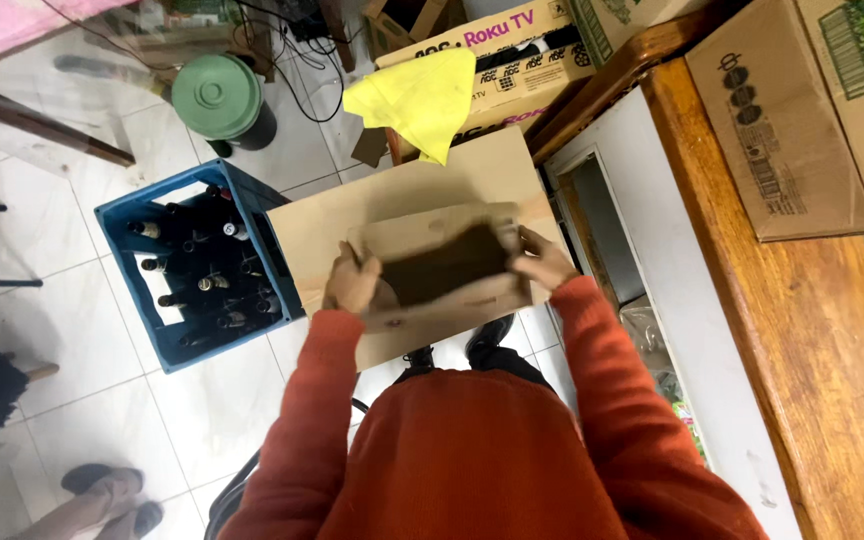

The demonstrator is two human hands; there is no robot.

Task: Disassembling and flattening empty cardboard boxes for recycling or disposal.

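Open floor [72, 300] lies left of the blue bottle crate [197, 265], which crowds the cardboard box [422, 215] on its left; the wooden bench [802, 330] walls the right.

Single head camera looks steeply down, close over the chest and floor

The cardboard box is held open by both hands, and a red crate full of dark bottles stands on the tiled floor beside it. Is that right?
Not quite: the crate is blue, not red. The head view shows it on the tiled floor, full of dark bottles, beside the cardboard box. The left hand and the right hand do grip the box's flaps at either side, holding it open.
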